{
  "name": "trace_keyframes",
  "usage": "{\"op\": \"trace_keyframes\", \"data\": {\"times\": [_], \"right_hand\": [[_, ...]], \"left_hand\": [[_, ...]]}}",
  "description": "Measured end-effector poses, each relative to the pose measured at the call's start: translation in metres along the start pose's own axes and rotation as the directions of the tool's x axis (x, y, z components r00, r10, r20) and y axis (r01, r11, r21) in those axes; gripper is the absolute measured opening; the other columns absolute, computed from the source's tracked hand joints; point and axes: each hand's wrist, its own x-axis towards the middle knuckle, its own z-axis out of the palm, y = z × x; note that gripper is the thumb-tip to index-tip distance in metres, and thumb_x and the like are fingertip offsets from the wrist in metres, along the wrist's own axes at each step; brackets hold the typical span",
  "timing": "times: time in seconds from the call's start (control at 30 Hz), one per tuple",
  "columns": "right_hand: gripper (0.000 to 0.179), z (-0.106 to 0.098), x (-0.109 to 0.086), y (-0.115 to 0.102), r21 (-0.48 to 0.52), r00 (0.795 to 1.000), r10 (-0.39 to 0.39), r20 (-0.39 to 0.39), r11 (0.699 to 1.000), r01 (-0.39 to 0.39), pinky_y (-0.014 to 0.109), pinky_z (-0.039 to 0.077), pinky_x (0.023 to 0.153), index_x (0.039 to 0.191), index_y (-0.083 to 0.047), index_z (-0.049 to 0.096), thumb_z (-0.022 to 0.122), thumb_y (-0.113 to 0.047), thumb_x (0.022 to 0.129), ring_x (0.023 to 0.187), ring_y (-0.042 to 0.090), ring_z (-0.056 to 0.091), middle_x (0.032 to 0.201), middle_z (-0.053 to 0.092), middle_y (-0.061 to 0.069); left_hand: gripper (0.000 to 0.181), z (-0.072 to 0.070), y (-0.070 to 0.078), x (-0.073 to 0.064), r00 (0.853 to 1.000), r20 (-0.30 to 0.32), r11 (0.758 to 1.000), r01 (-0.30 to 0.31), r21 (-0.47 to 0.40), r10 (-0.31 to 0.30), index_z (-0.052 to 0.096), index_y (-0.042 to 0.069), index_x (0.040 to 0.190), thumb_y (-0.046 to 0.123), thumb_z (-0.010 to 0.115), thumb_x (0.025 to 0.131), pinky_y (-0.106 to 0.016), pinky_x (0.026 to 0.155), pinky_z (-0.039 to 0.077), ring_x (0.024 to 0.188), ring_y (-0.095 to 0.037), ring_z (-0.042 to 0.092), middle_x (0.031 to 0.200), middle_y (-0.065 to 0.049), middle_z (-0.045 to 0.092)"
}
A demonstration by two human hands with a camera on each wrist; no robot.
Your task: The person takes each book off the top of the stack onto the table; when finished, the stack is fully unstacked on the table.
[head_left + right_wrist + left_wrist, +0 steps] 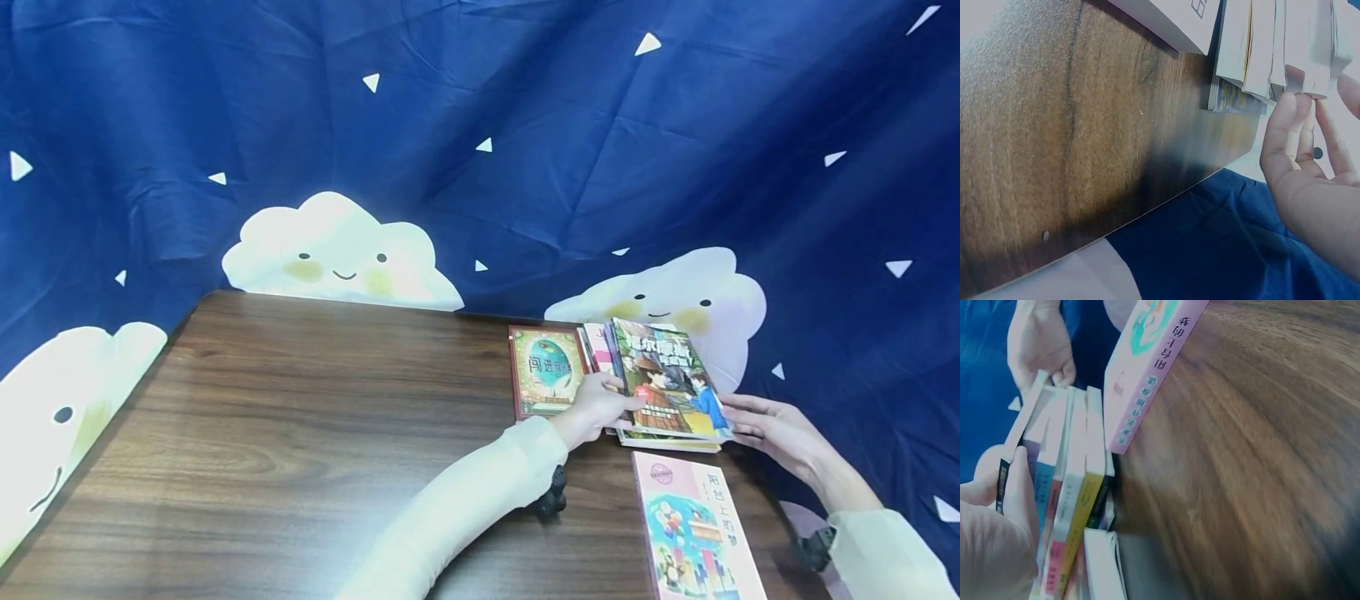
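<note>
In the head view, my left hand pinches the left edge of a comic-style book on top of a stack at the table's right side. Its dark spine sits between thumb and finger in the left wrist view, where the book tilts up from those below. Across the stack, my right hand touches the page edges near the lower right corner with its fingertips. Several books with coloured spines lie underneath. The right wrist view shows the right fingers against the pale page edges.
A pink book lies in front of the stack. Left of it is a red-bordered book, partly covered by the left hand. The brown wooden table extends left. A blue curtain with clouds hangs behind.
</note>
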Motion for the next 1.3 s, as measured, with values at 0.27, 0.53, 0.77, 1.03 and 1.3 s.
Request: {"op": "trace_keyframes", "data": {"times": [0.27,0.53,0.77,1.03,1.3], "right_hand": [[0.037,0.002,0.004,0.004,0.014,1.0,0.019,-0.016,1.0,-0.019,0.019,0.067,0.076,0.101,-0.04,0.074,0.062,-0.005,0.105,0.085,0.002,0.074,0.096,0.079,-0.015],[0.035,0.002,0.003,0.005,0.002,0.999,0.027,-0.02,1.0,-0.027,0.02,0.067,0.076,0.1,-0.039,0.073,0.063,-0.005,0.105,0.084,0.002,0.073,0.095,0.079,-0.015],[0.037,0.003,0.004,0.005,-0.001,1.0,0.019,-0.019,1.0,-0.019,0.02,0.067,0.075,0.101,-0.039,0.074,0.062,-0.004,0.105,0.085,0.002,0.073,0.095,0.08,-0.014],[0.038,0.003,0.004,0.004,0.001,1.0,0.017,-0.015,1.0,-0.017,0.019,0.067,0.076,0.101,-0.039,0.074,0.062,-0.004,0.105,0.083,0.002,0.074,0.095,0.08,-0.014],[0.037,0.002,0.004,0.003,-0.018,1.0,0.02,-0.017,1.0,-0.02,0.02,0.067,0.077,0.101,-0.041,0.074,0.063,-0.006,0.105,0.085,0.002,0.074,0.095,0.08,-0.015]], "left_hand": [[0.033,-0.045,0.022,-0.007,0.994,0.111,1.0,-0.012,-0.004,0.012,0.065,0.005,0.12,0.001,0.08,0.091,-0.041,0.08,0.072,0.083,-0.026,0.075,0.101,-0.011,0.067],[0.041,-0.12,0.05,-0.032,0.984,0.173,0.997,-0.048,0.055,0.038,0.058,0.001,0.131,0.001,0.075,0.095,-0.037,0.08,0.072,0.077,-0.013,0.071,0.1,-0.01,0.074],[0.042,-0.192,0.065,-0.056,0.981,0.186,0.994,-0.076,0.084,0.059,0.055,0.0,0.136,0.0,0.07,0.098,-0.038,0.08,0.072,0.083,-0.014,0.075,0.099,-0.006,0.077],[0.048,-0.271,0.068,-0.063,0.994,0.094,0.993,-0.057,0.107,0.047,0.047,-0.004,0.147,0.0,0.064,0.102,-0.031,0.076,0.071,0.08,-0.013,0.076,0.092,0.002,0.076],[0.053,-0.309,0.053,-0.051,0.999,0.037,0.986,-0.004,0.165,-0.002,0.044,-0.008,0.149,0.003,0.065,0.102,-0.036,0.086,0.071,0.082,-0.014,0.075,0.093,0.0,0.073]]}}
